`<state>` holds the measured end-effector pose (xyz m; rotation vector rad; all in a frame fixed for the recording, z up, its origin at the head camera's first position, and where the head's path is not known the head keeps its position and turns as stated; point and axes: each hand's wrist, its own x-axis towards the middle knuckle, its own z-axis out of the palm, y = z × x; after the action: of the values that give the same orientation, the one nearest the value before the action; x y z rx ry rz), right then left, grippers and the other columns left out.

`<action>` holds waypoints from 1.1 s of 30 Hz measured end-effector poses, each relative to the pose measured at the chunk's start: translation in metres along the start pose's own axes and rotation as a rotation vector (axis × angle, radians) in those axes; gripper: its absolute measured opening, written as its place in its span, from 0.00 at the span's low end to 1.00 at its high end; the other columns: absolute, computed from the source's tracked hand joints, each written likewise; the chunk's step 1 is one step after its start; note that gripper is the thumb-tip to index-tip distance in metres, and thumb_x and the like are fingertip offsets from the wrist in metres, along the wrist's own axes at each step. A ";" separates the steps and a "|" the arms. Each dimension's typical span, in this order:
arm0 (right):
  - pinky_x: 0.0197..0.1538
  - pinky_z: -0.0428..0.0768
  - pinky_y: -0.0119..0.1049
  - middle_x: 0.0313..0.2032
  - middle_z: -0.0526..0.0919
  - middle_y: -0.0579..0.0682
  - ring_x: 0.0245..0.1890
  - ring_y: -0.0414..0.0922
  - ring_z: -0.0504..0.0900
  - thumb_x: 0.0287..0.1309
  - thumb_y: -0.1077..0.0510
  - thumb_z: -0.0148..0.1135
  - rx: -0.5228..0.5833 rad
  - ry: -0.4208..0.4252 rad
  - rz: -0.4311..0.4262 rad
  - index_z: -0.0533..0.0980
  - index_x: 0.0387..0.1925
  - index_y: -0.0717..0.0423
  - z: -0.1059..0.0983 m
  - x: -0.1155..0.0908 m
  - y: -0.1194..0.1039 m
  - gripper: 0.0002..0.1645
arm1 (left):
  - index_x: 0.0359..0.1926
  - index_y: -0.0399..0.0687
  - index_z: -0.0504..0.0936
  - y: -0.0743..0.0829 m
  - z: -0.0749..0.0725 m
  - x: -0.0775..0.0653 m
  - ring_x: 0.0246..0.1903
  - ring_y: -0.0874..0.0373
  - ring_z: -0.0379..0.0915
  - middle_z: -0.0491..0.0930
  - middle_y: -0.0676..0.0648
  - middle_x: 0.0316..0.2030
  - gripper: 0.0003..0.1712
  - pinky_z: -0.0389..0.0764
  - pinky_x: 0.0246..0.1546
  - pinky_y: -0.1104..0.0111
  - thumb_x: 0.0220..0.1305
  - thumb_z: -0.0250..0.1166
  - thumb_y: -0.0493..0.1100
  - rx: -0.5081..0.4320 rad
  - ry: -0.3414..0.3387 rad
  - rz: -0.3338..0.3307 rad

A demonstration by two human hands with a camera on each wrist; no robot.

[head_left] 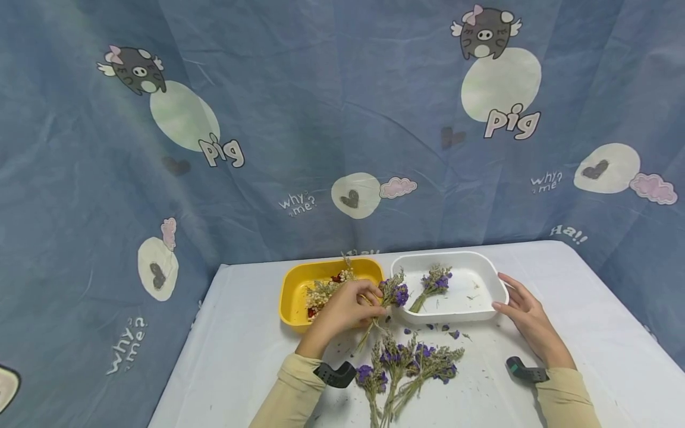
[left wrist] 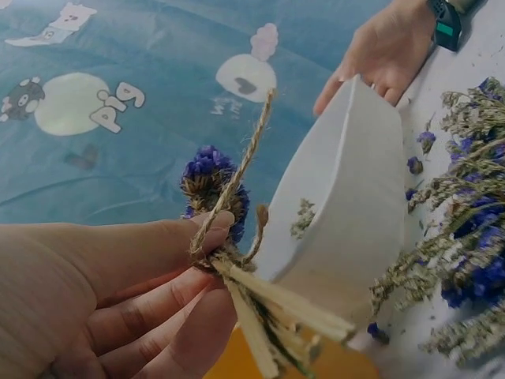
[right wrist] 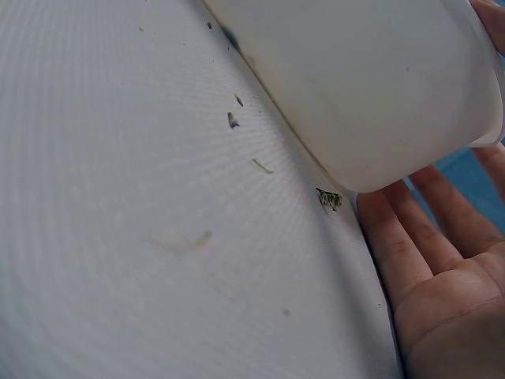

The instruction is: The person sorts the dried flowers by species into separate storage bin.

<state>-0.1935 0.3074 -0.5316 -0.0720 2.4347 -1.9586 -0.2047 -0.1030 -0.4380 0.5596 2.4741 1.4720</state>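
My left hand point(head_left: 345, 309) pinches a small bunch of dried purple flowers point(head_left: 395, 292) by its stems, between the two trays. In the left wrist view, twine point(left wrist: 246, 162) is tied round those stems, and its loose end stands up beside the thumb. At the right end of the white tray point(head_left: 484, 294), my right hand point(head_left: 530, 321) holds the wall, thumb at the near corner and fingers along the outside. In the right wrist view the fingers point(right wrist: 406, 245) reach past the tray's lower edge. Another purple bunch point(head_left: 436, 282) lies inside the white tray.
The yellow tray point(head_left: 289, 297), left of the white one, contains cream and red dried flowers point(head_left: 321, 291). Several purple bunches point(head_left: 396, 359) lie on the white-covered table nearest me. Fallen petals point(head_left: 453, 334) are scattered before the white tray. A blue printed curtain point(head_left: 299, 148) hangs behind.
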 end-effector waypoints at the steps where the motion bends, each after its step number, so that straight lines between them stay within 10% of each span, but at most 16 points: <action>1: 0.62 0.71 0.13 0.82 0.49 0.62 0.75 0.30 0.65 0.70 0.56 0.64 0.001 0.000 0.000 0.51 0.82 0.38 0.000 0.000 0.000 0.48 | 0.45 0.44 0.86 0.001 0.001 0.003 0.26 0.55 0.82 0.87 0.47 0.35 0.15 0.88 0.28 0.61 0.59 0.78 0.44 -0.002 -0.004 -0.002; 18: 0.63 0.72 0.16 0.82 0.51 0.61 0.64 0.19 0.68 0.70 0.55 0.65 -0.001 0.012 0.016 0.52 0.82 0.37 0.000 0.001 0.001 0.48 | 0.43 0.46 0.84 0.022 0.020 0.067 0.25 0.48 0.84 0.83 0.48 0.33 0.11 0.90 0.32 0.53 0.61 0.76 0.40 0.110 -0.056 -0.060; 33: 0.65 0.71 0.17 0.82 0.49 0.61 0.76 0.34 0.64 0.70 0.54 0.65 -0.004 0.009 0.031 0.51 0.82 0.36 -0.001 0.001 0.000 0.48 | 0.44 0.42 0.85 0.032 0.036 0.095 0.25 0.59 0.80 0.84 0.48 0.32 0.10 0.87 0.25 0.69 0.62 0.75 0.38 0.224 -0.076 -0.062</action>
<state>-0.1947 0.3083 -0.5312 -0.0255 2.4299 -1.9455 -0.2711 -0.0201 -0.4260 0.5614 2.5877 1.1368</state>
